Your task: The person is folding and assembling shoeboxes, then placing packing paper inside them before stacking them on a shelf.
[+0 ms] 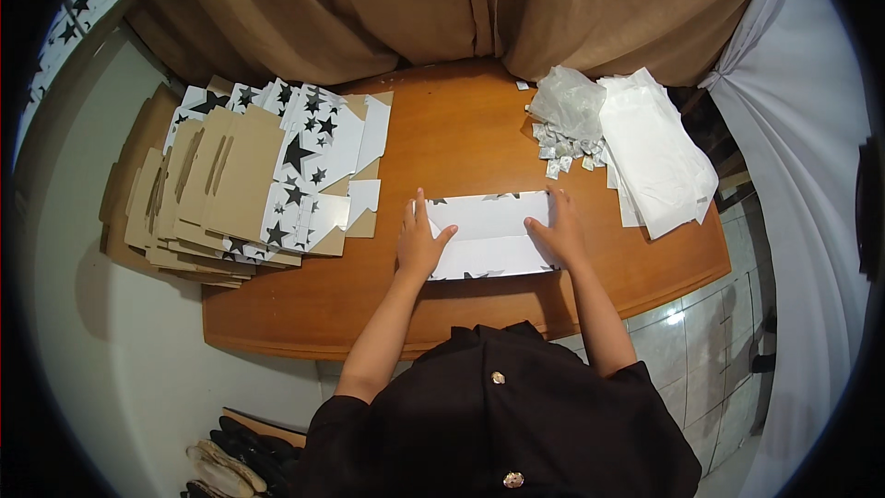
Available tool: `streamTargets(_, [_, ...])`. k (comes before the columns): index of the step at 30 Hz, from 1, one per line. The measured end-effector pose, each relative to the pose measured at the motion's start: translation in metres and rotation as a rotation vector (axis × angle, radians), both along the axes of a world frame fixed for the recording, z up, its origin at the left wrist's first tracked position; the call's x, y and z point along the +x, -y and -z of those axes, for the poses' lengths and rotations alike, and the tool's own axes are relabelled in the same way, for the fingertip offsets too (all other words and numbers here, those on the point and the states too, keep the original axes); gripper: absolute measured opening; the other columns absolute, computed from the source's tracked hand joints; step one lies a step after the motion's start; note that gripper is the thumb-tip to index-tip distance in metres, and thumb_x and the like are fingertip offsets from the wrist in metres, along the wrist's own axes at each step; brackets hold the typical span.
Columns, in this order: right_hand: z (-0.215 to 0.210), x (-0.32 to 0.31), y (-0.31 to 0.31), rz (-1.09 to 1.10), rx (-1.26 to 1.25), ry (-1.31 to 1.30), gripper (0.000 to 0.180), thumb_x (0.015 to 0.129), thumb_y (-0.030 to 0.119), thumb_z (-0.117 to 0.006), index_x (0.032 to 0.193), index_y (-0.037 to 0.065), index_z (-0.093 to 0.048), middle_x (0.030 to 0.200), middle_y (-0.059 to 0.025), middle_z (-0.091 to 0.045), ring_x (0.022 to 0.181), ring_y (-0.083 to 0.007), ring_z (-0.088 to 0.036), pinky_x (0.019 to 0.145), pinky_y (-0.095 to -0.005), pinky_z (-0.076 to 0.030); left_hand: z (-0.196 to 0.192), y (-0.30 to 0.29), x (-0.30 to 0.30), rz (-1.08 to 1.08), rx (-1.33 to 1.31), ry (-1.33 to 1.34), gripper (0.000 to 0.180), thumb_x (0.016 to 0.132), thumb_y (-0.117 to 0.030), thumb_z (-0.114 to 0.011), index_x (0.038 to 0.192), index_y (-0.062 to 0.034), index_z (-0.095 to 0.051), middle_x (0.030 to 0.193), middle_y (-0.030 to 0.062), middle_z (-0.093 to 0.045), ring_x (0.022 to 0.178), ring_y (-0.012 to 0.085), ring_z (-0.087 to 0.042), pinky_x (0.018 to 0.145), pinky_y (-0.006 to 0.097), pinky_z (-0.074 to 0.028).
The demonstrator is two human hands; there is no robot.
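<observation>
A white cardboard box with black stars along its edges lies on the wooden table in front of me. A crease or panel edge runs across its white face. My left hand grips its left end, thumb over the white face and fingers along the outer side. At the opposite end my right hand holds it the same way, thumb pointing inward. Parts of the fingers are hidden behind the box's ends.
Flat brown and star-printed cardboard blanks are stacked at the table's left. Far right lie a clear plastic bag, several small packets and a pile of white sheets. A brown curtain hangs behind the table; shoes sit lower left.
</observation>
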State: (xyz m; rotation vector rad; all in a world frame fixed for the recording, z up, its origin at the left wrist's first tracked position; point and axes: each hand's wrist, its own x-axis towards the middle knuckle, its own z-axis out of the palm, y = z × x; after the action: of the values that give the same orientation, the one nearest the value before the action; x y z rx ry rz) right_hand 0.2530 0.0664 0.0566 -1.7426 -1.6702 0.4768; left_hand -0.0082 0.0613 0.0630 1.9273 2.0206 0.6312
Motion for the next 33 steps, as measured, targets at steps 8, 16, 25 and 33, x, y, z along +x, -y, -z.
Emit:
streamTargets(8, [-0.004,0.047,0.001,0.033,-0.701,-0.485,0.084,0.088,0.068,-0.024,0.122,-0.005,-0.048,0.113,-0.0181,-0.055,0.092,-0.0254,-0.054,0.080,-0.0351,-0.044,0.035,-0.008,-0.066,-0.084,-0.520,0.937,0.080,0.088,-0.068,-0.020,0.124,-0.0020,-0.048,0.106,0.0109,-0.060,0.092,0.0138,-0.055,0.070,0.026,-0.043])
streamTargets(16, [-0.068,0.052,0.017,-0.009,-0.113,-0.987,0.059,0.092,0.058,-0.030,0.087,0.005,-0.054,0.082,-0.0059,-0.057,0.075,-0.0142,-0.051,0.070,-0.0258,-0.041,-0.057,-0.006,-0.087,0.227,-0.052,1.469,0.070,0.092,-0.061,-0.018,0.122,-0.0021,-0.042,0.113,0.0087,-0.054,0.109,0.0188,-0.050,0.094,0.032,-0.037])
streamTargets(25, [0.001,0.006,0.052,0.027,0.081,-1.177,0.012,0.085,0.012,-0.058,0.093,0.007,-0.051,0.074,0.0061,-0.042,0.065,-0.0027,-0.036,0.058,-0.0170,-0.029,0.010,0.035,-0.075,0.357,0.044,0.691,0.060,0.087,-0.027,-0.047,0.137,0.0007,-0.029,0.139,0.0148,-0.029,0.130,0.0250,-0.027,0.108,0.033,-0.017])
streamTargets(33, [0.034,0.009,0.085,0.084,0.109,-1.062,0.044,0.081,-0.001,-0.049,0.125,0.003,-0.043,0.108,-0.0089,-0.052,0.103,-0.0122,-0.050,0.085,-0.0256,-0.041,0.046,0.071,-0.036,0.193,0.027,0.876,0.063,0.089,-0.008,-0.039,0.144,0.0002,-0.010,0.147,0.0170,-0.017,0.137,0.0274,-0.017,0.110,0.033,-0.012])
